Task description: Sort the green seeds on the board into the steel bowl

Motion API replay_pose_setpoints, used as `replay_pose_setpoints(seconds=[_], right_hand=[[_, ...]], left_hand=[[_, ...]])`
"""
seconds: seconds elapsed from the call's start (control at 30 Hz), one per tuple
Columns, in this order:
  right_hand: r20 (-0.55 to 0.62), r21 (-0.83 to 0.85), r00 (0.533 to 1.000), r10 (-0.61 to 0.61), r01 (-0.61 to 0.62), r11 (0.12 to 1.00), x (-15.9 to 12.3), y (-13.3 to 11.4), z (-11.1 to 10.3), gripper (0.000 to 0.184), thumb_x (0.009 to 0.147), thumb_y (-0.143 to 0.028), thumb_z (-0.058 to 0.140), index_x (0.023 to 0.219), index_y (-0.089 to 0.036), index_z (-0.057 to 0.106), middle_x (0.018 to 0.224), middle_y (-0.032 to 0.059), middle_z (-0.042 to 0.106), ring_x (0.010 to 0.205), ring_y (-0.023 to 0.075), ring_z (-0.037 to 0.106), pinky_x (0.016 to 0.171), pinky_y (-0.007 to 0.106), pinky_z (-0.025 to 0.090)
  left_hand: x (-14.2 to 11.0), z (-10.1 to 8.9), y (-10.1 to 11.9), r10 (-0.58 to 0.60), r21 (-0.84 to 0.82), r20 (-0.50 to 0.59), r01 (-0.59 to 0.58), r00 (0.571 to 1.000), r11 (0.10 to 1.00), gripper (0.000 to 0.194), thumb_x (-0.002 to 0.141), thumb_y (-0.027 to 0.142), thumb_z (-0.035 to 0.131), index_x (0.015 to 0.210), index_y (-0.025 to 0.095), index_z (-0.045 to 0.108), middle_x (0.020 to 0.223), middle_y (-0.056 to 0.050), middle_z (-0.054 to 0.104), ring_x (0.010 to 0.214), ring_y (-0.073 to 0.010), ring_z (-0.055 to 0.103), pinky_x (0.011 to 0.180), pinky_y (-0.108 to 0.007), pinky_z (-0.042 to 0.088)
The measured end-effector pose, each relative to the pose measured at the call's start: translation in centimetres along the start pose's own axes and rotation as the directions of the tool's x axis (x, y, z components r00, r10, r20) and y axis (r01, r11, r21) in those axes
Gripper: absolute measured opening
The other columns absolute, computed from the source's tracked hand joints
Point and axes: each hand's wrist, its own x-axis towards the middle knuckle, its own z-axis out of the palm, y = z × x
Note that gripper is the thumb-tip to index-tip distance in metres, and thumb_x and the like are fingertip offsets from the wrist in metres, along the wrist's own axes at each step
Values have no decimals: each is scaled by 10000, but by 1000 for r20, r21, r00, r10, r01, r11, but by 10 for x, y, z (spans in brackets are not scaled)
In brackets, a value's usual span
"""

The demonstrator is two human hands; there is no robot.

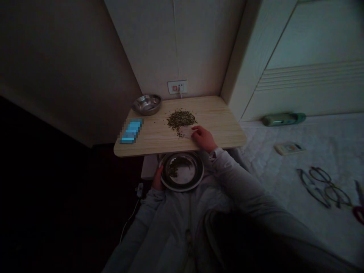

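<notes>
A metal bowl rests in my lap, just below the table's front edge, with small dark green-brown bits lying in its left part. My left hand is closed on the bowl's left rim. Over the wooden table, my right hand has its fingers curled and pressed together at the near right edge of a pile of small dried grains or seeds. A pale, see-through patch lies by those fingertips; whether it is a held piece is unclear in the dim light.
A second metal bowl stands at the table's back left, with a lit phone in front of it. Behind is a wall socket with a plug. On the bed lie glasses, a remote and a green object.
</notes>
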Motion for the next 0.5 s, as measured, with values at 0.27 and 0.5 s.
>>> replay_pose_setpoints(seconds=[0.27, 0.5], right_hand=[[26, 21, 1000, 7, -7, 1000, -1, 1, -2, 310, 713, -223, 387, 969, -178, 557, 703, 2, 623, 644, 123, 536, 621, 245, 392], [62, 34, 998, -3, 1, 999, -1, 1, -2, 291, 684, -225, 414, 920, -183, 580, 646, -13, 603, 593, 118, 508, 573, 235, 368]], left_hand=[[-11, 2, 3, 70, 46, 97, -74, 993, 996, 281, 760, 220, 402, 590, 215, 626, 671, -31, 667, 811, -192, 606, 817, -310, 448], [-12, 3, 6, 58, 63, 126, -66, 990, 996, 277, 757, 236, 400, 610, 216, 634, 674, -42, 668, 810, -206, 607, 806, -332, 455]])
